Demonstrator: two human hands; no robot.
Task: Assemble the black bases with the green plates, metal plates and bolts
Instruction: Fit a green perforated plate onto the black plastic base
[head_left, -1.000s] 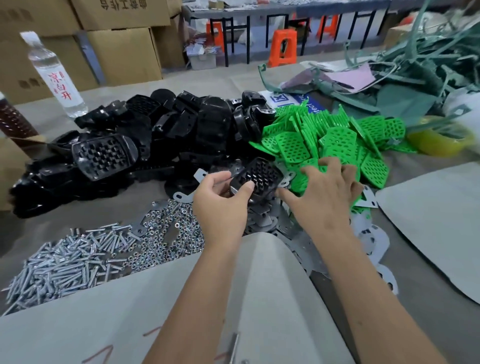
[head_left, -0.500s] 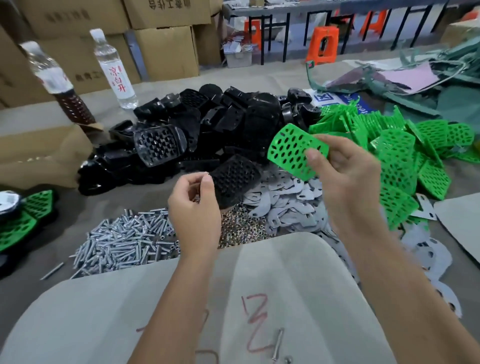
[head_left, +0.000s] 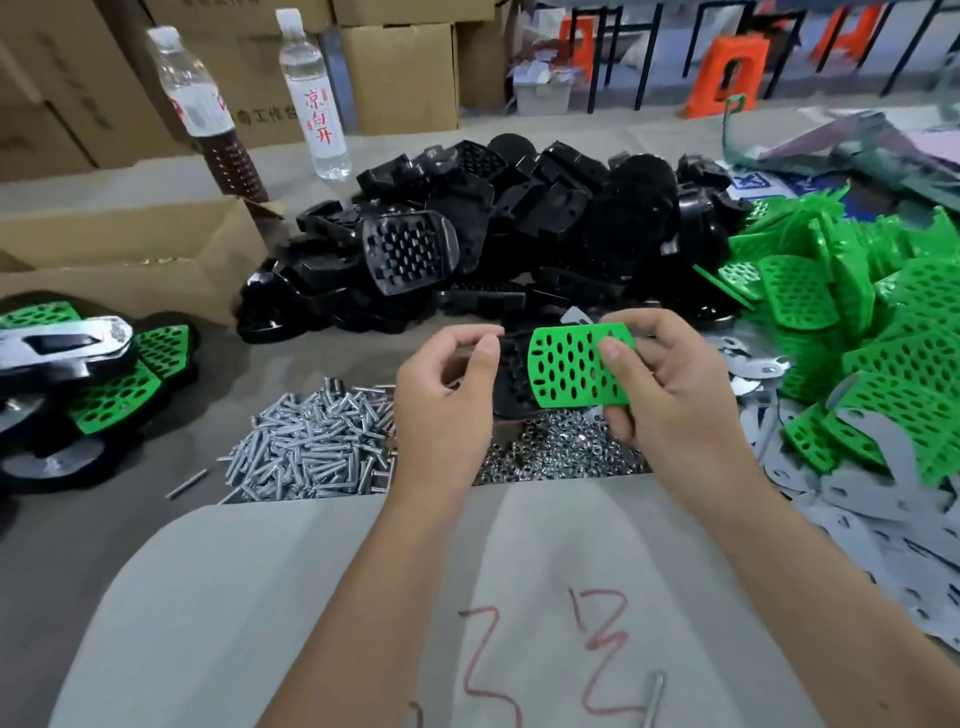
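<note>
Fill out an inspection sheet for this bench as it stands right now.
Surface: grey table, a pale sheet with red marks at the near edge.
Job's things: black bases pile; green plates pile; metal plates at right; bolts; nuts; finished units at left.
Clutter: two bottles, open carton, green scrap far right.
Hands: left hand holds a black base; right hand pinches a green plate over it.
Cables: nothing seen.
Surroundings: stacked boxes, orange stools.
</note>
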